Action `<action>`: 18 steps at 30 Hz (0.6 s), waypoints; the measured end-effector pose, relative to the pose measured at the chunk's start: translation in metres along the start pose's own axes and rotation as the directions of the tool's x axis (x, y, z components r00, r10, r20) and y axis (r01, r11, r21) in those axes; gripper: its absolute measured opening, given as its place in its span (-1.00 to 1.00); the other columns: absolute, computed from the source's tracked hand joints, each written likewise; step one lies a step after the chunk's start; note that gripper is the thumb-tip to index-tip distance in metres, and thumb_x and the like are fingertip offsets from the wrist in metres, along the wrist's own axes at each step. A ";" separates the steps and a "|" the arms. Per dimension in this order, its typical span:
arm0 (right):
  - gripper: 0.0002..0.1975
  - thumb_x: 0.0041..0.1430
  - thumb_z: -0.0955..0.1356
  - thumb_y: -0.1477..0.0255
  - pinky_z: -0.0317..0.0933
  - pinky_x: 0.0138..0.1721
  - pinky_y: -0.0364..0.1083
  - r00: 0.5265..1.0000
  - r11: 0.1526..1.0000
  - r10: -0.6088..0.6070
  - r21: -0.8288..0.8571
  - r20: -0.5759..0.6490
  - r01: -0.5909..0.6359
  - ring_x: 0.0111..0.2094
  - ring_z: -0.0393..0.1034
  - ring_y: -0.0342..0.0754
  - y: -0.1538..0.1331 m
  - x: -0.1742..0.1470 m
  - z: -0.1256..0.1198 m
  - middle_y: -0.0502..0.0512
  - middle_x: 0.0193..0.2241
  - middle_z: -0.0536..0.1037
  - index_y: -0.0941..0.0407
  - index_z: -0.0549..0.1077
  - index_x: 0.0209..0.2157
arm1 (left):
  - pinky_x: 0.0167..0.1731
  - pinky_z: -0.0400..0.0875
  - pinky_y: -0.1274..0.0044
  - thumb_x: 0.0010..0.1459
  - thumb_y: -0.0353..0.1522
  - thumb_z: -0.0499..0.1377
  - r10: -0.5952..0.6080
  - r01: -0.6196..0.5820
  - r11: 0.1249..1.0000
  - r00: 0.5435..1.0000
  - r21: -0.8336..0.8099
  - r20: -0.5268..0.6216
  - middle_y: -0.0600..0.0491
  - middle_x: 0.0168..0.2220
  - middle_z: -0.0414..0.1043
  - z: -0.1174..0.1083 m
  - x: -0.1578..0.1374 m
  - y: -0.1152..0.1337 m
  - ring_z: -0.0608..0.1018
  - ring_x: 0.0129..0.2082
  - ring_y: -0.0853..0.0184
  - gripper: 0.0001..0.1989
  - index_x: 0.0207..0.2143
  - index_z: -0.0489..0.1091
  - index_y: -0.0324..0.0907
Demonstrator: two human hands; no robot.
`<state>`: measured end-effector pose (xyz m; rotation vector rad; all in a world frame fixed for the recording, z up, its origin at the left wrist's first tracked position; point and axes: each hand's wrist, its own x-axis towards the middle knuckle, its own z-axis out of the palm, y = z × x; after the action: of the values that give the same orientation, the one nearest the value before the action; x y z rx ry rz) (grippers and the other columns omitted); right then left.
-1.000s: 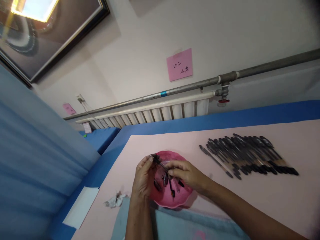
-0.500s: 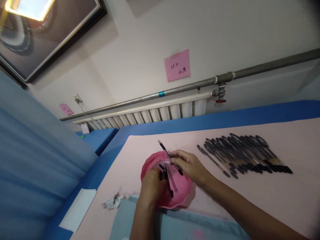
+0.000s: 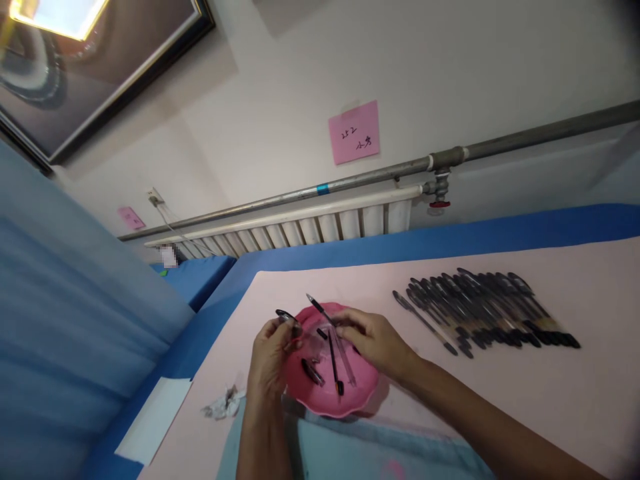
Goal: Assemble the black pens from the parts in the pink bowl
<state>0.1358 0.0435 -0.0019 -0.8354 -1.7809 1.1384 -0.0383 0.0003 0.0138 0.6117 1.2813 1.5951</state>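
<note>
In my right hand (image 3: 375, 340) is an uncapped pen (image 3: 320, 308), its tip pointing up and left above the pink bowl (image 3: 357, 390). My left hand (image 3: 270, 350) pinches a black pen cap (image 3: 287, 315) at the bowl's left rim. Inside the bowl lie a dark cap (image 3: 313, 372), a clear pen barrel (image 3: 347, 363), a thin refill with a black end piece (image 3: 334, 363) and a small black part (image 3: 322, 334). To the right, several capped black pens (image 3: 465, 300) lie side by side in a row.
Pale pink paper (image 3: 280, 287) covers the blue table (image 3: 220, 293). Crumpled tissue (image 3: 223, 405) and a white sheet (image 3: 153, 420) lie to the left. Light blue cloth (image 3: 350, 447) is at the front edge. A radiator (image 3: 325, 227) and pipe (image 3: 280, 198) run along the wall behind.
My left hand has come up out of the bowl and moved left, now with a pen cap in its fingers. The pen in my right hand has lowered slightly and shifted left.
</note>
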 end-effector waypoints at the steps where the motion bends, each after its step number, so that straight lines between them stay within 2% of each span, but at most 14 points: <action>1: -0.78 0.04 0.25 0.49 0.28 -0.25 -0.09 0.999 0.998 -0.045 -0.045 0.029 0.046 -0.32 0.43 -0.07 0.001 -0.001 0.001 0.02 -0.37 0.56 0.10 0.48 -0.29 | -0.53 0.34 0.59 -0.25 -0.39 0.33 -0.009 0.006 0.997 1.000 -0.077 -0.028 0.10 -0.57 0.44 -0.001 0.000 0.002 0.47 -0.56 0.42 -0.80 -0.52 0.38 -0.24; 4: -0.76 0.04 0.25 0.55 0.27 -0.25 -0.08 0.981 0.966 -0.151 -0.192 0.123 0.173 -0.30 0.42 -0.06 0.003 -0.003 0.003 0.03 -0.34 0.55 0.07 0.48 -0.28 | -0.48 0.39 0.56 -0.23 -0.46 0.31 -0.046 0.031 0.971 0.997 -0.235 -0.060 0.05 -0.53 0.48 0.000 0.000 0.005 0.52 -0.49 0.37 -0.82 -0.51 0.38 -0.25; 8: -0.76 0.03 0.25 0.59 0.24 -0.33 -0.08 0.968 0.918 -0.178 -0.324 0.178 0.229 -0.37 0.40 -0.06 0.005 -0.005 0.004 0.01 -0.41 0.53 0.05 0.46 -0.32 | -0.46 0.41 0.57 -0.18 -0.49 0.29 -0.062 0.049 0.949 0.998 -0.312 -0.033 0.02 -0.49 0.50 0.002 0.000 0.005 0.53 -0.48 0.38 -0.86 -0.51 0.38 -0.26; 13: -0.78 0.03 0.25 0.59 0.22 -0.35 -0.08 0.967 0.902 -0.183 -0.363 0.176 0.236 -0.38 0.40 -0.05 0.004 -0.005 0.005 0.01 -0.42 0.53 0.05 0.45 -0.34 | -0.47 0.39 0.58 -0.20 -0.49 0.30 -0.049 0.038 0.959 0.998 -0.279 -0.033 0.02 -0.48 0.50 0.004 -0.002 0.005 0.53 -0.47 0.37 -0.84 -0.50 0.38 -0.25; 18: -0.76 0.02 0.24 0.61 0.22 -0.32 -0.09 0.968 0.903 -0.174 -0.364 0.178 0.229 -0.36 0.40 -0.06 0.004 -0.005 0.004 0.01 -0.40 0.53 0.07 0.45 -0.33 | -0.51 0.37 0.59 -0.26 -0.44 0.34 -0.028 0.029 0.986 1.000 -0.163 0.005 0.07 -0.52 0.47 0.006 -0.003 0.003 0.50 -0.51 0.41 -0.77 -0.50 0.37 -0.26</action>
<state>0.1344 0.0393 -0.0075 -0.7813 -2.1959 0.7383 -0.0333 0.0000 0.0186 0.4909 1.1393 1.6559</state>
